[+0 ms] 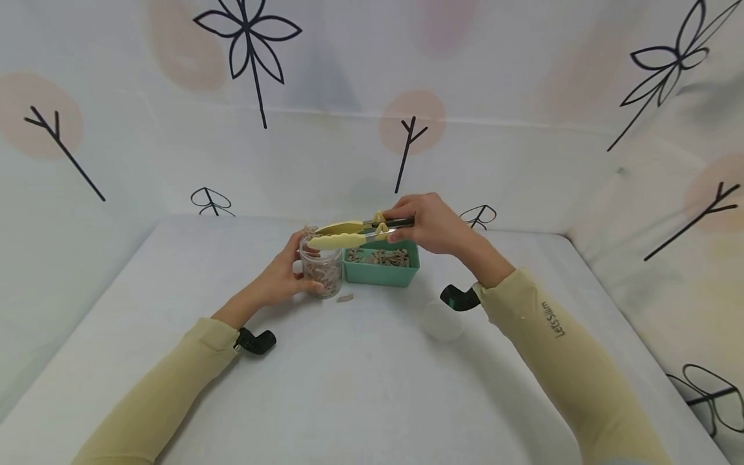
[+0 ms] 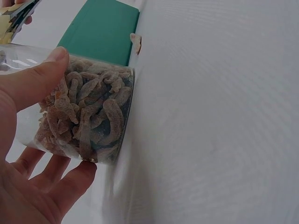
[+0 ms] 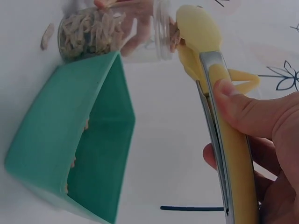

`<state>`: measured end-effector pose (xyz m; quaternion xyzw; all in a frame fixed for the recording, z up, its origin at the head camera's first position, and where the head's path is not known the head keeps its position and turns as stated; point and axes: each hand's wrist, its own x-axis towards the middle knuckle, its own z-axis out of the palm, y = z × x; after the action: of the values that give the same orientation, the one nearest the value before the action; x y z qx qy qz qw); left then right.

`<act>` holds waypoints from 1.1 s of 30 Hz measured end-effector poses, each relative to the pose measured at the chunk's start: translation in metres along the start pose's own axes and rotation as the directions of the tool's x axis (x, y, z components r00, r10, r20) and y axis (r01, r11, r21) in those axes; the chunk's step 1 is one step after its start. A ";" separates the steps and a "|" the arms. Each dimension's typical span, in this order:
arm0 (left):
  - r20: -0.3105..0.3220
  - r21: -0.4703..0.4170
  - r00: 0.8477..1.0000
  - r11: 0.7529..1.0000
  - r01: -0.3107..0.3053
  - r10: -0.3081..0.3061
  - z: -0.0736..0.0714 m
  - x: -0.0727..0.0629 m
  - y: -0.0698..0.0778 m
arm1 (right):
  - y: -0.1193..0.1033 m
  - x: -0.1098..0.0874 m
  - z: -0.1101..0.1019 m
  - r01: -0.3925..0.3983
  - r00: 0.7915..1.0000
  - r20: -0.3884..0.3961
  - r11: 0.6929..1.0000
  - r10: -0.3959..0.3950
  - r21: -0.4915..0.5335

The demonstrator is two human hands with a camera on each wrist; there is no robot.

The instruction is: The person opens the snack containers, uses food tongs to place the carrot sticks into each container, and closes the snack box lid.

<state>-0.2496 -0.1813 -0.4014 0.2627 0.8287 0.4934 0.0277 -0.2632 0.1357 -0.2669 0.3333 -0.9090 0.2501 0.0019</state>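
My left hand (image 1: 281, 276) grips a clear jar (image 1: 327, 276), thumb on one side and fingers round the other. Brownish dried strips (image 2: 88, 107) fill its lower part. With my right hand (image 1: 433, 223) I hold yellow-tipped tongs (image 3: 236, 158) by their handles. Their tips are at the jar's mouth, and a few strips (image 3: 174, 36) show between the tips and the rim. Right beside the jar stands a green box (image 1: 378, 276) with more of the same strips (image 1: 392, 258) inside. How firmly the tips pinch the strips is hard to see.
One loose strip (image 1: 345, 298) lies on the white table (image 1: 360, 387) in front of the jar and box. A round, see-through lid (image 1: 442, 321) lies nearer, under the right forearm. A patterned cloth wall (image 1: 349, 161) rises behind the table.
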 end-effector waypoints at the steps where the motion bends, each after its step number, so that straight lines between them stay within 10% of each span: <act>1: 0.001 0.001 1.000 1.000 0.000 0.000 0.000 0.000 0.000 | 0.000 0.000 0.001 -0.002 1.000 0.006 1.000 0.002 0.002; 33: 0.009 -0.051 1.000 0.998 -0.028 0.028 0.000 0.001 -0.003 | 0.010 -0.003 -0.005 -0.039 0.999 -0.009 0.998 0.039 -0.049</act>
<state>-0.2520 -0.1819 -0.4032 0.2759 0.8120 0.5133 0.0314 -0.2678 0.1465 -0.2676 0.3143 -0.9213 0.2290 0.0091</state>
